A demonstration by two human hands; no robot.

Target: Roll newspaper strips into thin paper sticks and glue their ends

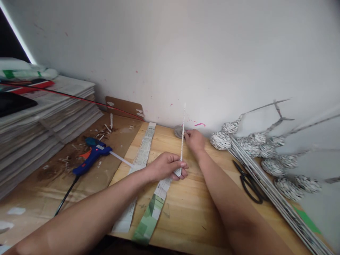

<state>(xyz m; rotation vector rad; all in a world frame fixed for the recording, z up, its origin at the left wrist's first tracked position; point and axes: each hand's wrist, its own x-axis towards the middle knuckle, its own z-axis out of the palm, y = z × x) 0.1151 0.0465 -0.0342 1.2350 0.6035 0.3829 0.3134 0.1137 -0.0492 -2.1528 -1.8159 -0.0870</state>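
Note:
My left hand [171,166] is closed around a newspaper strip, part of it rolled into a thin paper tube [182,138] that stands up above the fingers. The flat tail of the strip [150,216], green and white, hangs down to the table's front edge. By the wall, my right hand [196,141] has its fingers curled together at a small grey lump [179,132]; what they pinch, if anything, is hidden. Left of my left hand lies another flat newspaper strip [145,150] on the wooden table [193,209].
A blue glue gun [92,157] lies on stained cardboard [106,184] at left, beside a tall newspaper stack [47,131]. To the right are black scissors [251,186], a bundle of paper tubes [273,193] and several woven paper balls [221,140] against the wall.

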